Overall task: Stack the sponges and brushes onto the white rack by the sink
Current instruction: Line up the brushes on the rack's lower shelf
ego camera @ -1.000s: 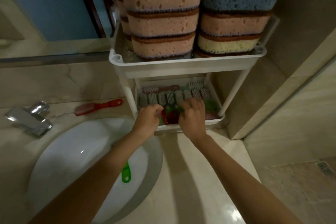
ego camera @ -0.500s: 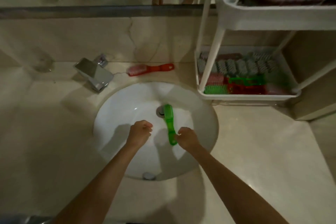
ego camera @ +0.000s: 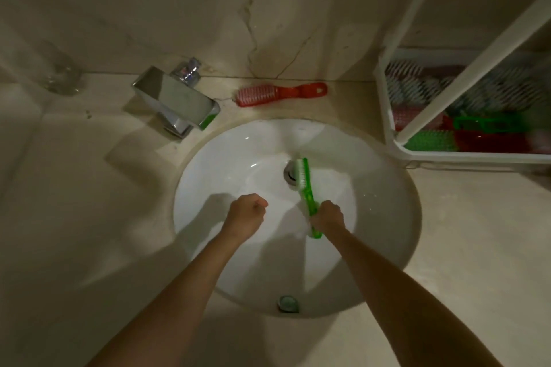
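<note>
While your right hand (ego camera: 328,216) grips the green plastic brush (ego camera: 306,188) by its handle above the round white sink (ego camera: 220,179), apparently bound for the white rack (ego camera: 477,157) at the counter's (ego camera: 477,232) right edge, your left hand (ego camera: 246,213) curls empty.

The sink basin (ego camera: 226,176) looks glossy white ceramic, the faucet (ego camera: 176,101) mirror-bright chromed metal, the green brush (ego camera: 306,192) translucent shiny plastic, the red brush (ego camera: 283,94) opaque plastic, the white rack (ego camera: 477,157) smooth plastic, the countertop (ego camera: 89,202) polished veined beige stone.
</note>
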Tool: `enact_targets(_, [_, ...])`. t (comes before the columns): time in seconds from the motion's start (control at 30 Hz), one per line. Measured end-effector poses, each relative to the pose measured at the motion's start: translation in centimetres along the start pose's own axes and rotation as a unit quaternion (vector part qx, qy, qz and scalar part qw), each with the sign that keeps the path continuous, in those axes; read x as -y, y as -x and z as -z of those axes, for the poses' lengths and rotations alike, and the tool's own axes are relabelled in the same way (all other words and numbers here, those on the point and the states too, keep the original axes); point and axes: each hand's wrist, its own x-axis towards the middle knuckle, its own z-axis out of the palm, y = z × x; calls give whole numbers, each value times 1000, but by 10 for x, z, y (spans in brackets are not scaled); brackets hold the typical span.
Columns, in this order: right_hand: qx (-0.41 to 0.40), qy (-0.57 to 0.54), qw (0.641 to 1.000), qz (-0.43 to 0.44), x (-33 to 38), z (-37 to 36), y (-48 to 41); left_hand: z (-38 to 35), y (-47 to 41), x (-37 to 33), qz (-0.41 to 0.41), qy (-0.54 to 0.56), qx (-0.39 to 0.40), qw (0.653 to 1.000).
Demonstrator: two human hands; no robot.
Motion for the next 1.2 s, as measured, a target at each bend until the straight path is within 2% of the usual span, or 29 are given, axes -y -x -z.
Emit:
enact_targets(0.17, [2,-27,996,85,-2,20,20,-2,9,-20,40,119,40,991])
enact_targets(0.27, [10,-22,985,169,4,38,39,-5,14,-43,-4,154,53,987])
enact_targets(0.37, [27,4,968,248,21,59,53,-2,9,-63,-34,245,-1,969])
enact_targets(0.47, [75,-31,961,265,48,88,56,12,4,-74,-35,325,-67,943])
enact_targets(0.5, [64,-65,963,255,58,99,54,17,2,-75,-33,320,-93,942])
enact_targets(0.57, [-46,-71,962,258,76,118,42,27,0,-75,-33,323,-124,938])
enact_targets(0.63, [-152,18,947,283,98,131,27,35,-2,-72,-30,308,-130,942])
enact_targets(0.67, [-168,64,937,299,110,134,20,37,-3,-69,-24,287,-131,949])
enact_targets(0.73, [-146,131,928,317,138,135,8,40,-7,-64,-23,259,-127,957])
enact_targets(0.83, [-119,204,924,300,164,131,-7,44,-8,-59,-24,262,-109,959])
enact_targets(1.0, [-191,315,880,301,166,125,-22,55,2,-54,-12,278,-83,957])
enact_targets(1.2, [-155,280,912,256,151,125,0,56,7,-49,-19,239,-83,967])
